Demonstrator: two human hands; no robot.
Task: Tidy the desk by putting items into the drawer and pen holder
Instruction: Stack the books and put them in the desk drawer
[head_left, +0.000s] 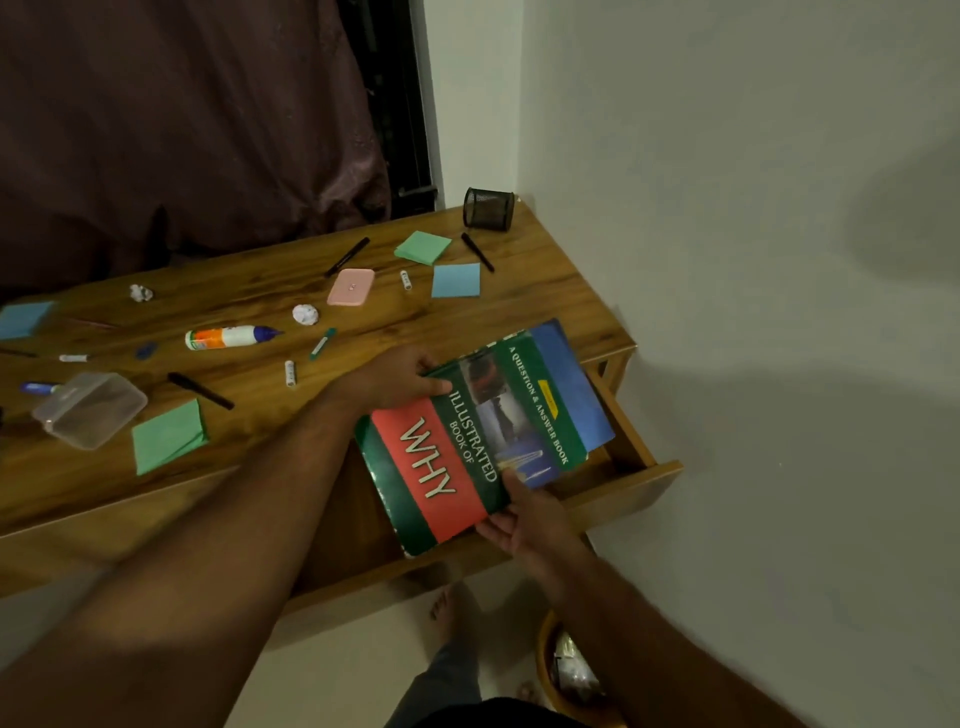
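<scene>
Book: green-and-red book (457, 457) is over the open drawer (631, 441) at the tabletop's near right corner, tilted, far end dipping in; a blue book or folder (571, 384) shows just beneath it, though whether it is carried too or already lying in the drawer I cannot tell
Hands: left hand (395, 382) grips the book's far-left edge, thumb on the cover; right hand (524, 519) holds the near edge from below, fingers curled round it; both clamped on the same book, well apart along it
Step in hand: lowering the book into the drawer, I'd say; best to level it, square its long side to the drawer wall, let the far end touch first, then slide the fingers out from under before letting go
Risk: the drawer front (623, 493) may catch the near edge if it drops tilted
Tabletop count: green note pads two (422, 247) (169, 437); blue note pads two (456, 280) (23, 319); black pens three (347, 257) (477, 252) (200, 391); crumpled paper balls two (305, 314) (141, 293); glue bottle (231, 336) one; pink case (351, 287) one; clear plastic box (89, 409) one; several small sticks and markers, too small to sort
Pen holder: black mesh pen holder (488, 209) at the far right corner, contents not visible
Progress: early; nearly all the clutter awaits
</scene>
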